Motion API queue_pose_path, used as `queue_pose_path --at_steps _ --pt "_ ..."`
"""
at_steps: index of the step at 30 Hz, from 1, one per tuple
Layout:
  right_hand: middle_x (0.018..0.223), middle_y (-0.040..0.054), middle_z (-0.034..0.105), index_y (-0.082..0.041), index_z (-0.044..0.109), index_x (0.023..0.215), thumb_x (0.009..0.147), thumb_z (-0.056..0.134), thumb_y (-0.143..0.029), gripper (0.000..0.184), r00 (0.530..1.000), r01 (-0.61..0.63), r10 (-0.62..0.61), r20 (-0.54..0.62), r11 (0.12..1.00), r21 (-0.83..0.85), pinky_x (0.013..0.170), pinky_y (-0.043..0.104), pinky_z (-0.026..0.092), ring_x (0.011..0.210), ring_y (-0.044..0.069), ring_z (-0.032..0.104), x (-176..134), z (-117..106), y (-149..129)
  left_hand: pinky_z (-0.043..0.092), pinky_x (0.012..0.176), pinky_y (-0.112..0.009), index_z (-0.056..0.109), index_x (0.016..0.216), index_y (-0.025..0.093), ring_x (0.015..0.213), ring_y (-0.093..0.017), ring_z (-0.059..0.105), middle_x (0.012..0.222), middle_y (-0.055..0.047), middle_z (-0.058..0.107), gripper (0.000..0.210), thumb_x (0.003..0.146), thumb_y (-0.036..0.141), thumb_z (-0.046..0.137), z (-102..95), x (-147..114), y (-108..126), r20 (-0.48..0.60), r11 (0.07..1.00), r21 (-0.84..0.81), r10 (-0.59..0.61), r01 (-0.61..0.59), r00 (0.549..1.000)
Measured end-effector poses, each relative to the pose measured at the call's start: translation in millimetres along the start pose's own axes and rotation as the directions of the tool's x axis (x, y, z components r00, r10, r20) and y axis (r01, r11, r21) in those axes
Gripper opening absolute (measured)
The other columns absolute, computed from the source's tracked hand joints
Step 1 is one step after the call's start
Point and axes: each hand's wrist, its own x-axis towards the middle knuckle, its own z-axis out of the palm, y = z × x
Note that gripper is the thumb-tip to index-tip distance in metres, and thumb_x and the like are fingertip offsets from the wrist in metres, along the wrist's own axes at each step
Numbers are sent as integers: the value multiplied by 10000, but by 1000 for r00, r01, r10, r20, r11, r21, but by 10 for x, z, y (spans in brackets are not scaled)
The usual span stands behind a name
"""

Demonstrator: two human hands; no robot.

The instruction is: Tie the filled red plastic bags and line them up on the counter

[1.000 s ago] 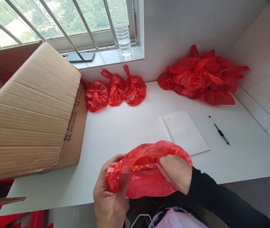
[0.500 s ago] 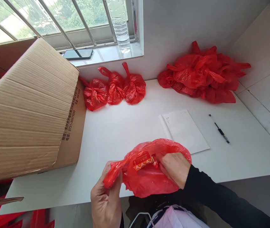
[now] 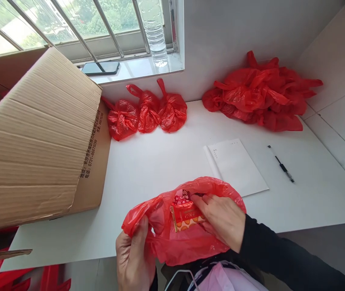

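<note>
A red plastic bag point(image 3: 187, 252) is held with its mouth wide over the table's front edge. My left hand point(image 3: 134, 254) is closed on the bag's left side, its thumb pressing the thin film. My right hand point(image 3: 221, 216) reaches into the mouth from the right, fingers curled over small wrapped snacks. One is a red and yellow snack packet point(image 3: 187, 216) with orange round pictures on it. Beside it, at the far side, lies a pink and red wrapped sweet point(image 3: 182, 198). The fingertips of my right hand are partly hidden among the wrappers.
An open cardboard box point(image 3: 39, 141) stands on the left of the white table point(image 3: 148, 161). Three tied red bags point(image 3: 172, 113) sit by the wall, a pile of red bags point(image 3: 257, 97) at right. Notebook point(image 3: 239, 165), pen point(image 3: 283, 165), phone point(image 3: 100, 68) and water bottle point(image 3: 157, 42) are nearby.
My right hand has lifted slightly and its fingers show more, with the packets turned and more visible. My left hand's grip has shifted, and the bag's mouth is spread wider leftward.
</note>
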Motion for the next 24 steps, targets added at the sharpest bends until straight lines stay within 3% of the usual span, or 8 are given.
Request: queue_pose_path --at_steps 2,4,6,8,12,15,19,24 --pt "933 100 718 -143 582 1293 752 790 -301 600 996 63 -62 67 998 -19 611 343 453 848 308 687 -93 -13 26 610 661 -253 808 860 243 649 -165 720 889 -16 796 345 603 450 909 -11 2 -18 -33 1000 -12 -28 28 999" --pt "888 84 727 -171 595 1275 815 748 -381 529 994 76 -74 86 997 -12 586 338 432 800 302 698 -65 -6 36 602 626 -232 806 846 252 635 -155 712 881 -5 796 357 570 444 925 -1 -11 -32 -52 998 -18 -53 52 997" --pt "859 87 734 -183 611 1241 984 541 -352 315 1000 -1 1 26 1000 3 570 332 410 750 280 709 84 16 31 587 582 -215 805 823 258 599 -143 696 850 3 792 359 544 440 936 15 -36 -40 -41 998 -15 -66 65 997" --pt "844 105 734 -155 651 1123 1055 369 -264 310 996 -83 84 -34 996 19 575 329 402 743 266 713 284 48 25 556 515 -197 804 781 255 548 -131 668 796 3 780 340 533 445 939 19 -62 -45 -1 998 -8 -63 62 998" --pt "811 119 730 -142 674 892 1029 431 -228 292 986 -132 137 -94 990 51 593 329 400 760 270 707 479 98 38 489 416 -162 806 738 250 449 -91 587 671 10 732 281 569 442 924 -10 -87 -54 47 997 12 -80 79 996" --pt "746 94 708 -167 650 807 1025 431 -268 325 981 -134 145 -132 987 86 572 331 387 700 257 690 369 85 67 573 544 -190 807 759 250 562 -128 678 761 3 771 304 554 438 930 -12 -81 -52 -13 999 -9 -42 42 999" --pt "805 60 690 -172 612 926 1054 336 -307 333 959 -153 186 -214 975 163 622 318 430 735 215 678 209 29 76 614 641 -260 809 797 250 556 -151 698 785 3 786 286 604 437 908 20 -75 -43 -1 1000 -5 15 -15 1000" --pt "967 62 690 -153 505 1266 1043 363 -242 279 956 -122 168 -242 973 195 674 314 466 858 216 673 285 125 -39 619 681 -293 810 786 260 535 -154 695 772 11 788 230 644 421 893 27 -46 -56 56 999 -5 54 -54 997"
